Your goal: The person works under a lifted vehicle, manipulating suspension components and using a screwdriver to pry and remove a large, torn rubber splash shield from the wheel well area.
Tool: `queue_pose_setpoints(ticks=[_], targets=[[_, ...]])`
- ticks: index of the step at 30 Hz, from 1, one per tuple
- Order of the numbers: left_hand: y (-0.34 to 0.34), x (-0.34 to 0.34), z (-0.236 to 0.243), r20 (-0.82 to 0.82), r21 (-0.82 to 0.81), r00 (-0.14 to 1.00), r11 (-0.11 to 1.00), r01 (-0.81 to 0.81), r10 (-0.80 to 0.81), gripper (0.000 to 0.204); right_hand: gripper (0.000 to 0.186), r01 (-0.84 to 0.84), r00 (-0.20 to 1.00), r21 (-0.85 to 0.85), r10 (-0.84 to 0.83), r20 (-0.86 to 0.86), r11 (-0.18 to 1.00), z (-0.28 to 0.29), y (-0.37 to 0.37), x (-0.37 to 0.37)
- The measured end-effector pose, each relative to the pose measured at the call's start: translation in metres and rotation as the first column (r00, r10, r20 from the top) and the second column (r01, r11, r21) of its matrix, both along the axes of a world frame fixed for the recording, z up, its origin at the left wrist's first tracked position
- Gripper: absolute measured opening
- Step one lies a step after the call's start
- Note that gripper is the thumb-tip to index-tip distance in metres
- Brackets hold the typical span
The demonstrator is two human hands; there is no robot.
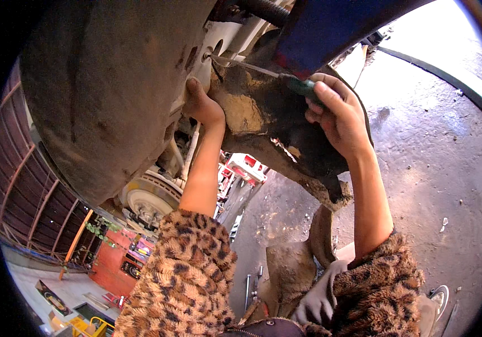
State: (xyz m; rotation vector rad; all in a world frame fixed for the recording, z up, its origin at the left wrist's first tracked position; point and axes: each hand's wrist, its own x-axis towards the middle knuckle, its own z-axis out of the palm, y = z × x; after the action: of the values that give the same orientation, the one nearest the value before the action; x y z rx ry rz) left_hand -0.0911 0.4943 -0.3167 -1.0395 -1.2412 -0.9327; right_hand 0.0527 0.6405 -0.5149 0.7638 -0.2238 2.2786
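Observation:
My right hand [339,109] is closed round the green handle of a screwdriver [255,68]. Its long metal shaft runs left, and the tip meets a small round hole in a pale metal car-body panel [198,70]. My left hand [204,106] is raised beside that panel below the hole. Its thumb rests at the panel's edge, and the other fingers are hidden. Between my hands hangs a dirty black wheel-arch liner [303,126] with a tan, mud-like patch. Above the screwdriver is a dark blue body part [322,33].
A large, dusty, curved dark surface [106,90] fills the upper left. Below it sits a brake disc [148,199]. A red and white jack-like frame [245,167] stands on the concrete floor [426,174]. Metal tools [248,289] lie on the floor near a dirty brown piece [289,269].

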Motion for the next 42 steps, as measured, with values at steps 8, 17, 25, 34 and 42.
queue_pose_setpoints(ticks=[8, 17, 25, 34, 42], targets=[[-0.003, 0.002, 0.007, -0.022, -0.004, 0.999, 1.000, -0.029, 0.028, 0.043, 0.035, 0.599, 0.596, 0.593, -0.794, 0.119, 0.538, -0.002, 0.018, 0.011], [-0.002, 0.003, -0.007, 0.089, 0.052, 0.992, 0.995, 0.083, -0.087, 0.065, 0.035, 0.105, 0.989, -0.048, -0.099, 0.111, 0.993, 0.006, 0.007, -0.001], [-0.005, 0.008, -0.026, 0.189, -0.041, 0.981, 0.998, 0.047, -0.039, 0.063, 0.028, -0.009, 0.985, 0.106, -0.010, 0.173, 0.994, -0.005, 0.032, -0.013], [-0.038, 0.020, -0.018, 0.382, -0.467, 0.910, 0.884, 0.039, 0.162, 0.059, 0.032, 0.149, 0.969, 0.056, -0.157, 0.193, 0.987, 0.007, 0.054, -0.028], [-0.066, -0.004, 0.023, -0.263, -0.748, 0.905, 0.522, -0.410, 0.334, 0.045, 0.031, 0.147, 0.981, 0.124, -0.161, 0.110, 0.981, -0.003, 0.079, -0.039]])
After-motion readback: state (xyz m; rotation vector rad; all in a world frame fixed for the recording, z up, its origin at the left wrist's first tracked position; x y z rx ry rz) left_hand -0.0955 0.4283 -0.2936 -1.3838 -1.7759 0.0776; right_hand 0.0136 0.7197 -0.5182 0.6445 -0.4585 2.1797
